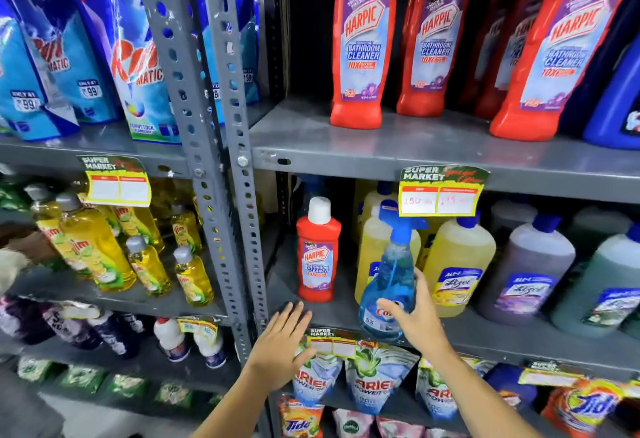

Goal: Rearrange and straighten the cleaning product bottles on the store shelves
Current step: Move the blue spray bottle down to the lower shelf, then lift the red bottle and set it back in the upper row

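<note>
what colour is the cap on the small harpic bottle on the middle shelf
White, on a red bottle: the small Harpic bottle shows best in the head view.

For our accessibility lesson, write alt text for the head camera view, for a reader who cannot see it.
A person's right hand grips a blue spray bottle on a grey metal shelf, while the open left hand rests at the shelf edge near a small red Harpic bottle. Larger red Harpic bottles stand above.
</note>
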The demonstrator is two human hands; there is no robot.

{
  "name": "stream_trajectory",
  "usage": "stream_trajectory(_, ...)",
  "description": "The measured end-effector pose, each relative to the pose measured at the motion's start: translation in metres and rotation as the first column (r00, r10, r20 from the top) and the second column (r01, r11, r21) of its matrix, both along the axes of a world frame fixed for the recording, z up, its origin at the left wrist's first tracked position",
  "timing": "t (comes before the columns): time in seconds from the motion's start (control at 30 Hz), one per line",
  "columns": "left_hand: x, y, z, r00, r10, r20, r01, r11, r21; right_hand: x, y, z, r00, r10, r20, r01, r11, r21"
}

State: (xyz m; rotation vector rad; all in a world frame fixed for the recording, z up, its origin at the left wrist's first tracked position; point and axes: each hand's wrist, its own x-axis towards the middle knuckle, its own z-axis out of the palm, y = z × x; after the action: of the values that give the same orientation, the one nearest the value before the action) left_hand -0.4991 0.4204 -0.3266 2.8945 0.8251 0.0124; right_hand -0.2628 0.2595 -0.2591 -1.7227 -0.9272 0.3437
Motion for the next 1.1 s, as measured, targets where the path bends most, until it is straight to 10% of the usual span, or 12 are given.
stream_trajectory(0.93, 0.000, -0.001, -0.009, 1.000, 0.010, -0.012, -0.009, 0.997, 0.079, 0.008, -0.011, -0.026, 0.977, -0.047, 0.206, 0.100, 0.963, -0.252)
stream_trajectory(1.1, 0.000, -0.002, -0.009, 1.000, 0.008, -0.010, -0.007, 0.998, 0.069, -0.003, -0.019, -0.019, 0.964, -0.183, 0.191, 0.204, 0.974, -0.100)
